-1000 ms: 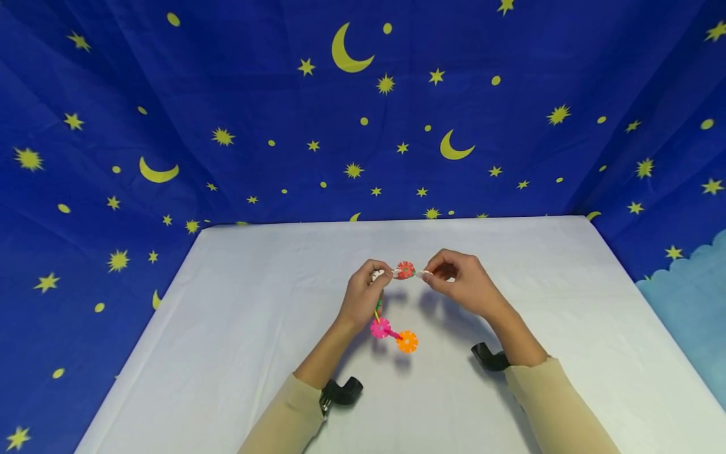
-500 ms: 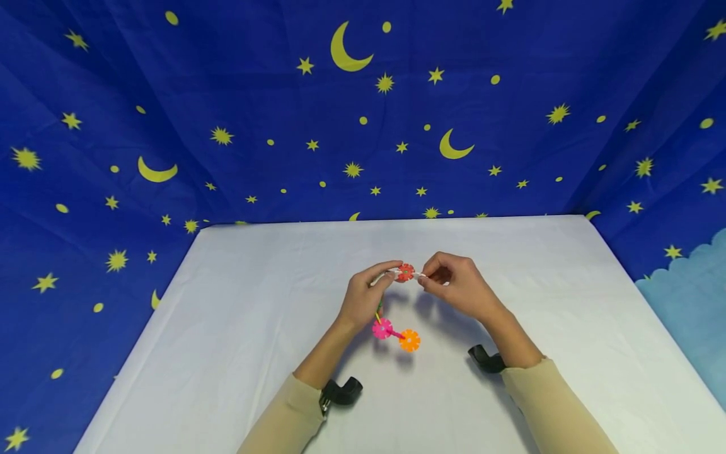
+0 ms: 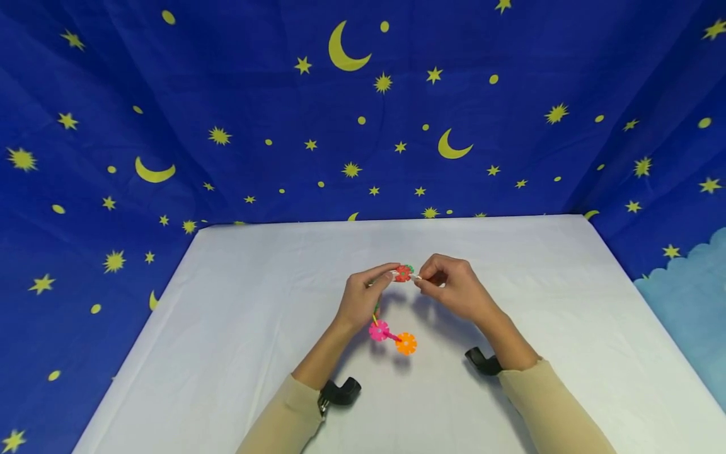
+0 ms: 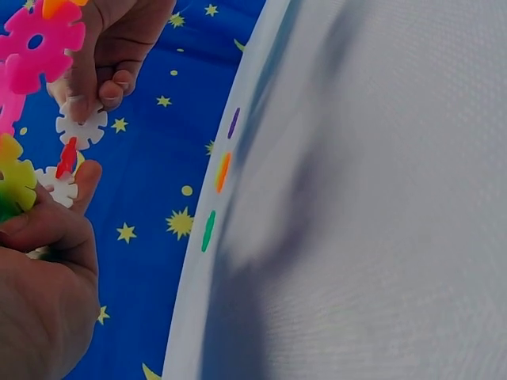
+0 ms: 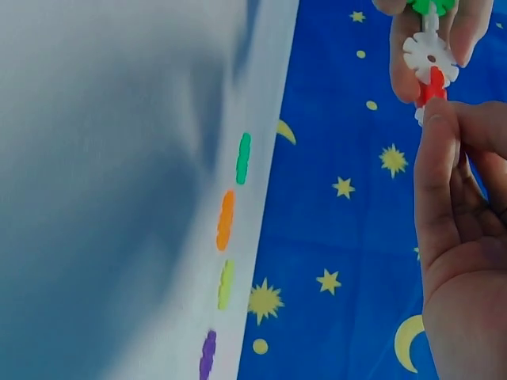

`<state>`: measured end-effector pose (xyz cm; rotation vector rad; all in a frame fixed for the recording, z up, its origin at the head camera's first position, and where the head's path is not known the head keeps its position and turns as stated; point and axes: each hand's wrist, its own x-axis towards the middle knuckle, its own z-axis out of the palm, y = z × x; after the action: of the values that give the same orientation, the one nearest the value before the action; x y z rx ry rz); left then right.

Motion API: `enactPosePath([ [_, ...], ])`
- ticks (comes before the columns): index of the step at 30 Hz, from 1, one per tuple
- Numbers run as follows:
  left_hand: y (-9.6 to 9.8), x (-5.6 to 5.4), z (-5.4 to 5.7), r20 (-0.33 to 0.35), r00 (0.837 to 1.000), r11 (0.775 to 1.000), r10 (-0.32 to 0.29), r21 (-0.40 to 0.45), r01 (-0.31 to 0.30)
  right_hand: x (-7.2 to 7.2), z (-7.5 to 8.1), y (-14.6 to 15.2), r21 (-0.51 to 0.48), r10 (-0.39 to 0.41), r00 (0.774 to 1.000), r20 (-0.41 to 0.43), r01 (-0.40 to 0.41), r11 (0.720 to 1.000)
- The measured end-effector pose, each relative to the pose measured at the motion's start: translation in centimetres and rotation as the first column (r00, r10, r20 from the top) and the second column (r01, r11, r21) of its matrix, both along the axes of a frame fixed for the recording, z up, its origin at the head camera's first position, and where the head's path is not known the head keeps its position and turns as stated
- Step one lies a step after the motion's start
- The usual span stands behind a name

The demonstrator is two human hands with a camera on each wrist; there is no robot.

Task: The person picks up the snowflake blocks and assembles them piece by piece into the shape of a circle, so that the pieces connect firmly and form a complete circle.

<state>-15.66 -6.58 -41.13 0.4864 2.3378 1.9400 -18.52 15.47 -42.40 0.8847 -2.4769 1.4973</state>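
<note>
My left hand [image 3: 358, 301] grips a chain of slotted flower-shaped interlocking discs above the white table. From below that hand hang a pink disc [image 3: 379, 331] and an orange disc [image 3: 406, 343], with a yellow disc [image 4: 17, 176] by the thumb. A white disc [image 4: 57, 188] sticks out from the left fingers, and a red disc [image 3: 404, 273] joins it edge-on in the left wrist view. Between thumb and finger my right hand [image 3: 459, 287] pinches another white disc [image 4: 91, 133], its slot at the red disc's far side. A green disc [image 5: 432, 6] shows among the left fingers.
In the right wrist view, green [image 5: 243, 158], orange [image 5: 226, 220], yellow [image 5: 226, 283] and purple [image 5: 207, 355] pieces lie in a row near the edge of the white table [image 3: 227, 328]. A blue star-and-moon cloth [image 3: 272, 94] stands behind. Black wrist devices [image 3: 343, 391] hang at both forearms.
The right hand has come slightly left and down, bringing its white disc closer to the red one. My left index finger has straightened along behind the red disc. The chain hangs nearly the same.
</note>
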Motion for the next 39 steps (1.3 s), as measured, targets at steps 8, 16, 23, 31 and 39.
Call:
enactPosePath([
  [8,-0.1,0.1,0.1,-0.019,1.0,1.0,-0.001,0.01,0.001,0.0,-0.4,-0.7,-0.055,-0.002,0.997,-0.074,-0.003,0.998],
  [16,0.1,-1.4,-2.5,0.032,0.999,0.996,-0.011,0.093,0.008,-0.1,-0.5,-0.6,-0.018,-0.052,0.998,-0.025,0.051,0.999],
  [23,0.4,-1.8,-3.7,0.051,0.998,0.986,-0.036,0.165,0.027,-0.1,-0.1,-0.1,0.03,-0.091,0.993,0.081,0.089,0.996],
  [31,0.6,-1.8,-3.6,0.089,0.993,0.993,-0.082,0.089,0.075,-0.2,-0.1,0.0,0.062,-0.045,0.994,0.098,0.039,0.997],
  [39,0.8,-1.9,-3.8,0.025,0.997,0.997,-0.078,0.013,0.078,0.0,0.0,0.0,0.073,-0.022,0.994,0.11,0.014,0.997],
])
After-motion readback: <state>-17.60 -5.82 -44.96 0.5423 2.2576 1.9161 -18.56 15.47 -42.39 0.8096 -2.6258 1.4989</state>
